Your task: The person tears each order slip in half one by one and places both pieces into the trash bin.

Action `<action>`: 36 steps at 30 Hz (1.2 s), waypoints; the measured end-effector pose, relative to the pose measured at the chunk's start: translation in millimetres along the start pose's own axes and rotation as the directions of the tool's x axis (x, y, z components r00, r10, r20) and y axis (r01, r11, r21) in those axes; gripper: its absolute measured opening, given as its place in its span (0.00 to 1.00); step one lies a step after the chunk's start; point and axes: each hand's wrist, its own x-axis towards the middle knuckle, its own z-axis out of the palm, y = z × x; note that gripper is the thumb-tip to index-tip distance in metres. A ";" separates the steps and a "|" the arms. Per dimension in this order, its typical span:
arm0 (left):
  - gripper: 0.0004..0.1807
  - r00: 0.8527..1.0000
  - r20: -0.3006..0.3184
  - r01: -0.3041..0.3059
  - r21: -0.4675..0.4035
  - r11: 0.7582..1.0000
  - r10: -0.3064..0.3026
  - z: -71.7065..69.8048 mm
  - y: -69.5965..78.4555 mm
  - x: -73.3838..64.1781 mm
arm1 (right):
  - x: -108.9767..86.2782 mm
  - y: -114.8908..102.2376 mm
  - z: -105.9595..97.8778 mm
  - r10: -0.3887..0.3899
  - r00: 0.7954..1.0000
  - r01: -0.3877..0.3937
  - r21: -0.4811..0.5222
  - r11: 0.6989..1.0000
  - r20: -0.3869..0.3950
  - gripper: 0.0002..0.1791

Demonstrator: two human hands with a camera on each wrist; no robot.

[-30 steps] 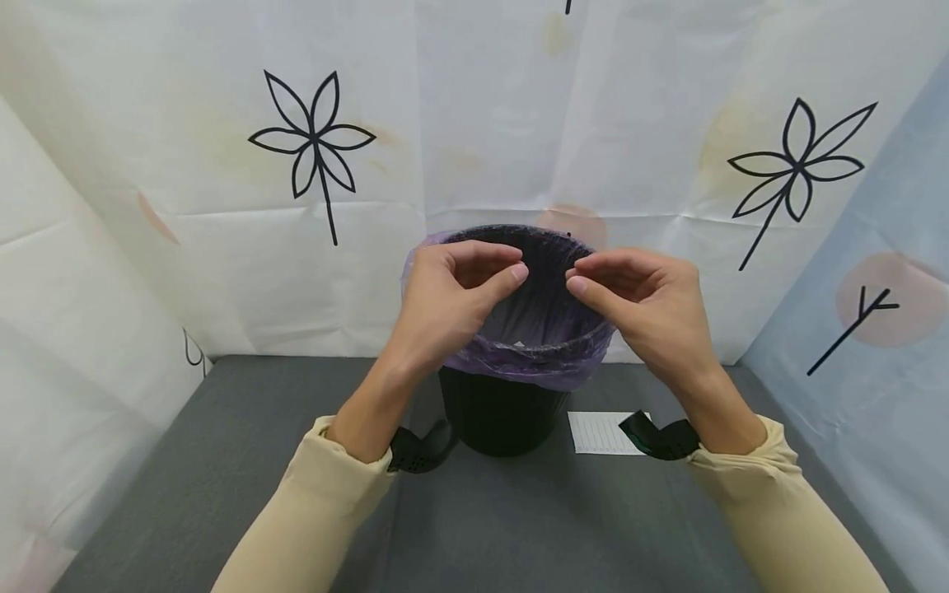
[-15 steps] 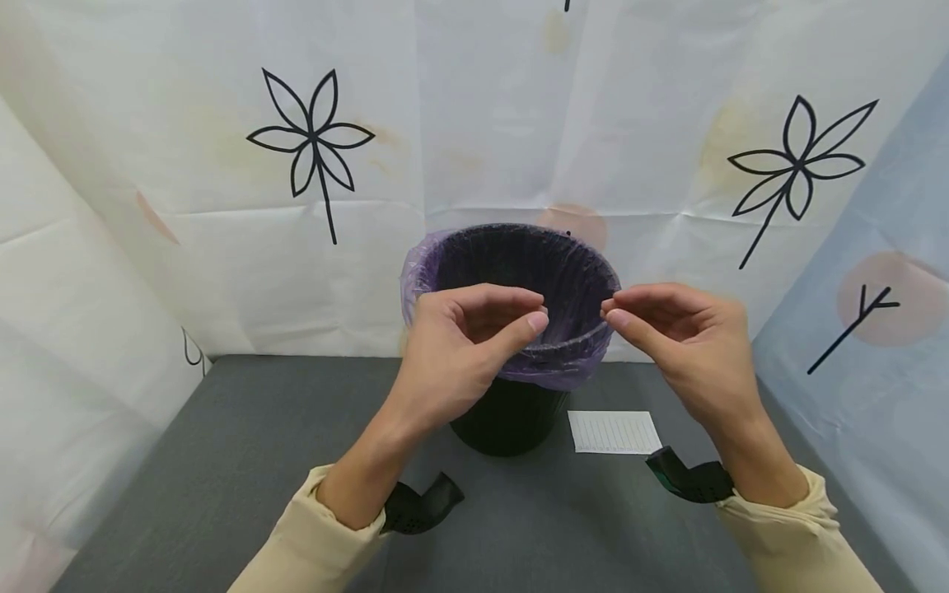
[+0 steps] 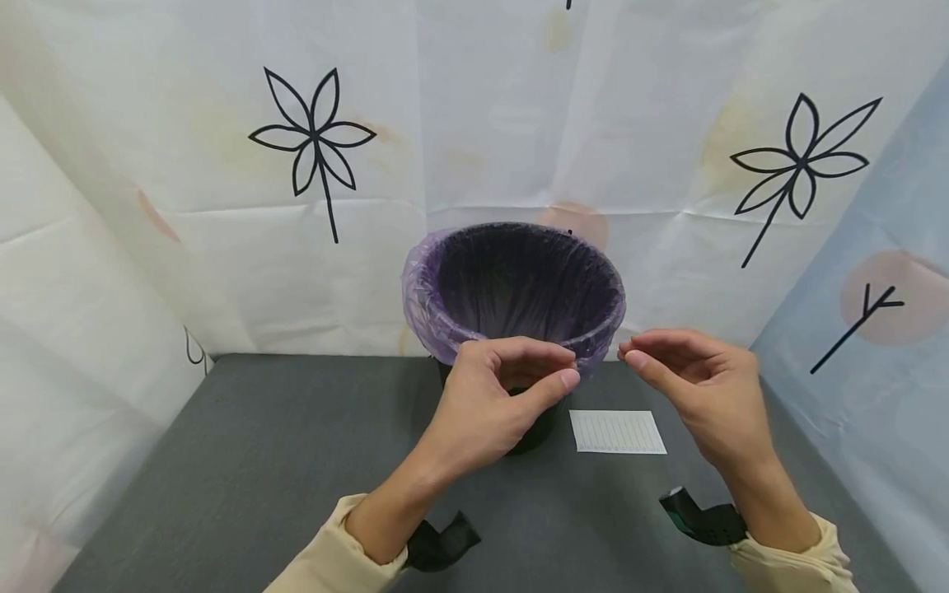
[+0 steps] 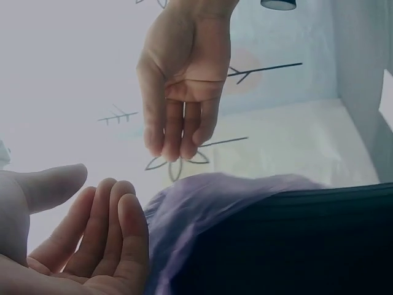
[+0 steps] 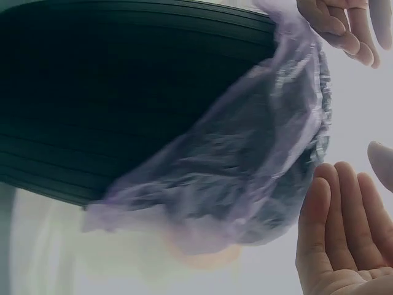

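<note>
A black trash bin (image 3: 530, 436) stands on the grey table, lined with a purple plastic trash bag (image 3: 426, 288) folded over its rim. My left hand (image 3: 497, 403) hovers in front of the bin, covering part of its body in the head view. To the right of the rim, my right hand (image 3: 704, 391) is held at a similar height. Both hands have gently bent fingers with thumbs apart from them, and neither holds anything. In the right wrist view the bag (image 5: 239, 153) hangs crumpled over the bin's ribbed side, apart from the right hand (image 5: 344, 227).
A white lined paper card (image 3: 618, 431) lies flat on the grey table (image 3: 245, 469), right of the bin. White cloth with line-drawn flowers (image 3: 313, 136) closes off the back and sides. A thin dark cable (image 3: 194, 350) hangs at the left rear corner.
Both hands have drawn back from over the bin's mouth, coming down toward me and somewhat right. More of the bag-lined opening shows now. The bin and card stay in place.
</note>
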 end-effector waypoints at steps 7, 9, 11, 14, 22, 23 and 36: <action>0.10 1.000 0.021 0.008 -0.009 1.000 -0.008 12.0 -14.8 -6.0 | -19.6 25.3 -3.7 0.109 0.993 -0.108 0.010 0.994 -0.047 0.12; 0.10 0.999 0.032 0.021 -0.006 1.000 -0.021 16.7 -18.5 -8.5 | -24.0 33.0 -5.3 0.143 0.989 -0.141 0.037 0.989 -0.048 0.12; 0.09 0.998 0.043 0.038 -0.008 0.999 -0.038 21.6 -22.9 -11.2 | -28.0 40.3 -7.1 0.177 0.983 -0.174 0.048 0.984 -0.050 0.12; 0.09 0.996 0.058 0.070 -0.012 0.998 -0.069 28.8 -30.9 -15.7 | -32.9 50.3 -9.8 0.212 0.976 -0.210 0.055 0.976 -0.050 0.12; 0.08 0.990 0.083 0.120 -0.030 0.992 -0.117 46.9 -59.6 -23.6 | -42.0 71.5 -14.5 0.278 0.960 -0.277 0.029 0.960 -0.043 0.11; 0.08 0.989 0.082 0.126 -0.028 0.992 -0.124 49.3 -63.6 -24.5 | -42.9 73.7 -15.0 0.284 0.958 -0.283 0.028 0.959 -0.044 0.10; 0.06 0.971 -0.006 0.238 0.015 0.971 -0.237 64.9 -119.9 -30.6 | -54.4 112.8 -29.6 0.411 0.902 -0.423 -0.082 0.902 -0.129 0.16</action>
